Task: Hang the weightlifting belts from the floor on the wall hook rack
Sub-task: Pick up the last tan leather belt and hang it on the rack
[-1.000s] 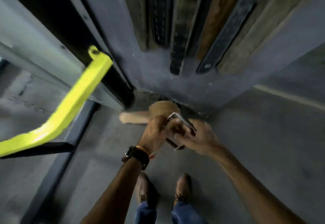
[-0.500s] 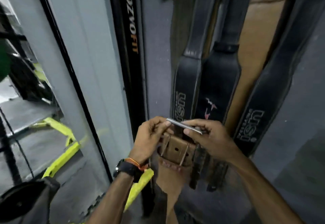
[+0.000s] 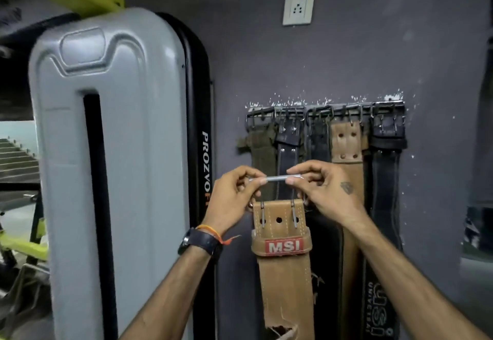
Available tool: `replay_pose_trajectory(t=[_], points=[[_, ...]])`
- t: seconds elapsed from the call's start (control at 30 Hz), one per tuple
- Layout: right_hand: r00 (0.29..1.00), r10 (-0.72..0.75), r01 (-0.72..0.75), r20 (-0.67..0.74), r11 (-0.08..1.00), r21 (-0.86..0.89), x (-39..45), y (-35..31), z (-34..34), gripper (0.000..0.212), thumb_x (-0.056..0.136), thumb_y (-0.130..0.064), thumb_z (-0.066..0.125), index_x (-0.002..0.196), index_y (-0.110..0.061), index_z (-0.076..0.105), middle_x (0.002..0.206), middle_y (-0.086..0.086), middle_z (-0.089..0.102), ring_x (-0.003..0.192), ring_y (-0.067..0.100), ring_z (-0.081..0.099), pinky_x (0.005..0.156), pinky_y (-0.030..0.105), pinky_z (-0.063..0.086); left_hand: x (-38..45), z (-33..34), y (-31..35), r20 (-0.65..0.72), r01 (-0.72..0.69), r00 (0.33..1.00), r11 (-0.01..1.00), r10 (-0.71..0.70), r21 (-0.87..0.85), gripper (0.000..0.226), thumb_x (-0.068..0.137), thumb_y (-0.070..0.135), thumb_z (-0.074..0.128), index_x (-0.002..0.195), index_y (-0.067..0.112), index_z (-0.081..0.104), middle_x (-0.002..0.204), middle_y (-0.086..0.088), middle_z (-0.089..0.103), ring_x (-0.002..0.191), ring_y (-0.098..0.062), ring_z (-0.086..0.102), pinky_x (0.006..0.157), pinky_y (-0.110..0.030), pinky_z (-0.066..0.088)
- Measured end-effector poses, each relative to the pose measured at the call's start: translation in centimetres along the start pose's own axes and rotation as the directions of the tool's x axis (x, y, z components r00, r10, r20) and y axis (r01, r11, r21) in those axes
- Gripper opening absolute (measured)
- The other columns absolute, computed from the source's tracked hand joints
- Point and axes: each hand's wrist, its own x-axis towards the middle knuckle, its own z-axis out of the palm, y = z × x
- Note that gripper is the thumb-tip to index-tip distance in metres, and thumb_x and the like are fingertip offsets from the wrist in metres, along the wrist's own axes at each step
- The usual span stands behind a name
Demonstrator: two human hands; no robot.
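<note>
- Your left forearm enters from the lower centre. A dark wristwatch (image 3: 198, 241) and an orange thread band sit at the wrist.
- Your left hand (image 3: 232, 195) pinches the left end of the metal buckle bar (image 3: 274, 179) between thumb and curled fingers.
- Your right hand (image 3: 324, 190) pinches the right end of the same bar in the same way. A small tattoo shows on the back of this hand.
- The bar lies level between the two hands, at chest height in the head view.
- The tan belt (image 3: 284, 273) hangs straight down from the buckle. Its two prongs lie flat against the punched leather just under the bar.
- A red label reading MSI crosses the belt's keeper loop. The lower end of the belt is torn.
- The tan belt is held in front of the wall, below the hook rack (image 3: 325, 111) and apart from it.
- The rack is fixed to the dark grey wall (image 3: 346, 54). It carries a row of hung belts (image 3: 346, 142): olive, black, tan and black, each suspended by its buckle.
- A grey machine shroud (image 3: 112, 153) with a black PROZVOFIT side panel stands to the left of the rack.
- A white wall socket (image 3: 298, 8) sits above the rack.
</note>
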Motion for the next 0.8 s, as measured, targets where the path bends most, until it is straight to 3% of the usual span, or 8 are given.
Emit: replay_pose_trajectory(t=[0.13, 0.23, 0.3, 0.37, 0.57, 0.63, 0.7, 0.8], points=[[0.996, -0.046, 0.043, -0.079, 0.998, -0.039, 5.1, -0.4, -0.9, 0.011, 0.087, -0.008, 0.088, 0.096, -0.009, 0.082, 0.053, -0.005, 0.067, 0.039, 0.001, 0.058, 0.043, 0.015, 0.045, 5.6, -0.1, 0.4, -0.012, -0.116, 0.993, 0.990, 0.117, 0.079, 0.016, 0.105, 0.018, 0.072, 0.110, 0.030, 0.081, 0.085, -0.006, 0.077, 0.070, -0.013, 0.071, 0.066, -0.039, 0.068], [0.992, -0.104, 0.095, -0.073, 0.988, -0.123, 7.6, -0.5, -1.1, 0.010, 0.087, -0.015, 0.089, 0.095, -0.018, 0.084, 0.060, 0.000, 0.074, 0.043, 0.005, 0.064, 0.046, 0.017, 0.048, 8.5, -0.1, -0.1, -0.089, -0.147, 0.984, 0.985, 0.155, 0.087, 0.014, 0.102, 0.016, 0.076, 0.105, 0.028, 0.082, 0.089, -0.015, 0.075, 0.068, -0.022, 0.072, 0.064, -0.044, 0.069], [0.987, -0.134, 0.118, -0.087, 0.980, -0.160, 9.7, -0.3, -0.7, 0.009, 0.088, -0.019, 0.089, 0.095, -0.022, 0.084, 0.065, 0.004, 0.077, 0.045, 0.007, 0.068, 0.047, 0.018, 0.051, 11.0, -0.1, -0.9, -0.133, -0.159, 0.976, 0.981, 0.173, 0.111, 0.011, 0.099, 0.021, 0.080, 0.101, 0.032, 0.082, 0.086, -0.014, 0.074, 0.073, -0.035, 0.072, 0.070, -0.052, 0.068], [0.986, -0.145, 0.124, -0.086, 0.969, -0.212, 11.4, 0.0, 0.0, 0.008, 0.090, -0.020, 0.087, 0.096, -0.024, 0.083, 0.067, 0.005, 0.079, 0.046, 0.006, 0.070, 0.048, 0.017, 0.054, 13.2, -0.4, -2.0, -0.169, -0.153, 0.970, 0.979, 0.176, 0.138, 0.008, 0.097, 0.027, 0.082, 0.099, 0.034, 0.082, 0.085, -0.012, 0.074, 0.081, -0.039, 0.072, 0.077, -0.054, 0.065], [0.990, -0.113, 0.083, -0.088, 0.955, -0.284, 15.5, 1.5, 0.6, 0.018, 0.088, -0.019, 0.089, 0.099, -0.031, 0.081, 0.069, -0.002, 0.079, 0.057, 0.013, 0.078, 0.067, 0.035, 0.069, 17.4, -0.2, -3.6, -0.152, -0.177, 0.967, 0.967, 0.205, 0.181, 0.012, 0.099, 0.023, 0.079, 0.102, 0.034, 0.081, 0.086, 0.000, 0.076, 0.079, -0.021, 0.069, 0.077, -0.037, 0.063], [0.985, -0.105, 0.059, -0.134, 0.948, -0.311, 15.7, 2.3, -0.3, 0.021, 0.086, -0.019, 0.091, 0.098, -0.032, 0.081, 0.071, -0.001, 0.079, 0.058, 0.011, 0.076, 0.066, 0.034, 0.068, 18.2, 0.3, -3.8, -0.092, -0.219, 0.965, 0.950, 0.244, 0.222, 0.015, 0.098, 0.022, 0.080, 0.105, 0.036, 0.081, 0.088, 0.005, 0.075, 0.081, -0.017, 0.070, 0.074, -0.028, 0.063], [0.969, -0.123, 0.041, -0.216, 0.936, -0.349, 15.3, 3.0, -1.5, 0.019, 0.084, -0.022, 0.092, 0.096, -0.033, 0.081, 0.071, -0.004, 0.077, 0.056, 0.004, 0.070, 0.060, 0.026, 0.065, 19.3, 1.0, -3.7, -0.028, -0.258, 0.962, 0.935, 0.273, 0.245, 0.016, 0.098, 0.026, 0.080, 0.108, 0.038, 0.081, 0.089, 0.011, 0.073, 0.079, -0.009, 0.068, 0.075, -0.030, 0.066], [0.920, -0.188, 0.014, -0.343, 0.893, -0.451, 14.7, 3.5, -3.6, 0.016, 0.082, -0.034, 0.093, 0.093, -0.039, 0.081, 0.071, -0.015, 0.076, 0.063, 0.002, 0.073, 0.061, 0.030, 0.065, 20.5, 2.9, -2.3, 0.029, -0.359, 0.922, 0.824, 0.386, 0.439, 0.016, 0.101, 0.042, 0.074, 0.117, 0.042, 0.078, 0.092, 0.021, 0.070, 0.086, -0.002, 0.063, 0.077, -0.032, 0.061]])
